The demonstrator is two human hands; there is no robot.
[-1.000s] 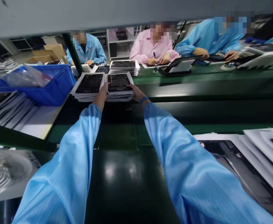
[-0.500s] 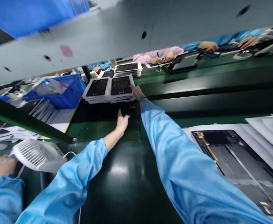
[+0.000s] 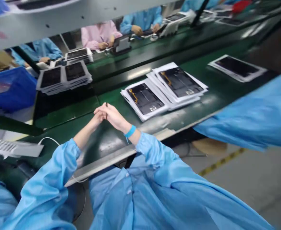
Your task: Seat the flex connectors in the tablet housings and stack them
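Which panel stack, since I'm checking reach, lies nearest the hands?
The left stack of the two in front, just beyond the hands; the right stack lies farther off.

Your sleeves (image 3: 44, 188) were pale blue with faint stripes, and your wristband (image 3: 130, 131) a brighter blue. The black panels (image 3: 145, 98) bore gold strips and lay on white sheets (image 3: 136, 110) on the dark green bench (image 3: 66, 111). A co-worker's coat (image 3: 99, 35) was pink, and the floor line (image 3: 220, 162) yellow and black.
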